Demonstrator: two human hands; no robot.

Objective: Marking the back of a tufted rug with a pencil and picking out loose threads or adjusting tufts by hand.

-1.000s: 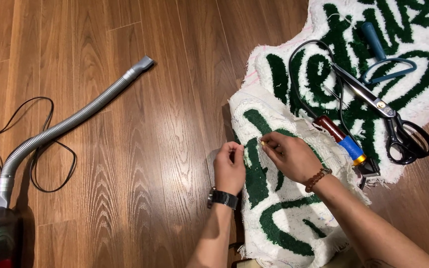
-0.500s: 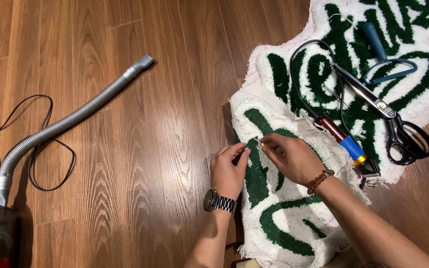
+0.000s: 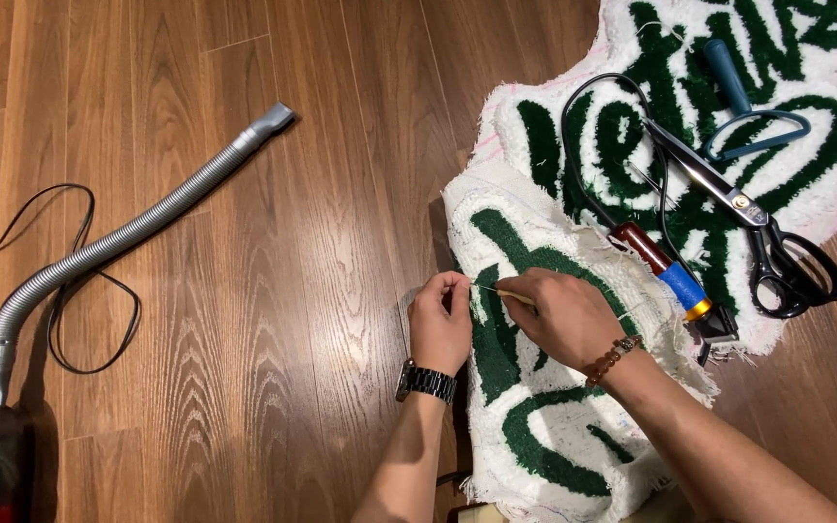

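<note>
Left hand (image 3: 441, 324) closer to needle (image 3: 513, 295)

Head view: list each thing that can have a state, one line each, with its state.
Left hand: pinching the near rug's edge.
Right hand: holding a thin stick.
Near rug: flat, edge frayed.
Scissors: closed, lying on the far rug.
Vacuum hose: lying loose on the floor.

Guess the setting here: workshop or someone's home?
Probably a home floor used for rug making: wood-plank floor, white and green tufted rugs, large scissors, and a vacuum hose.
</note>
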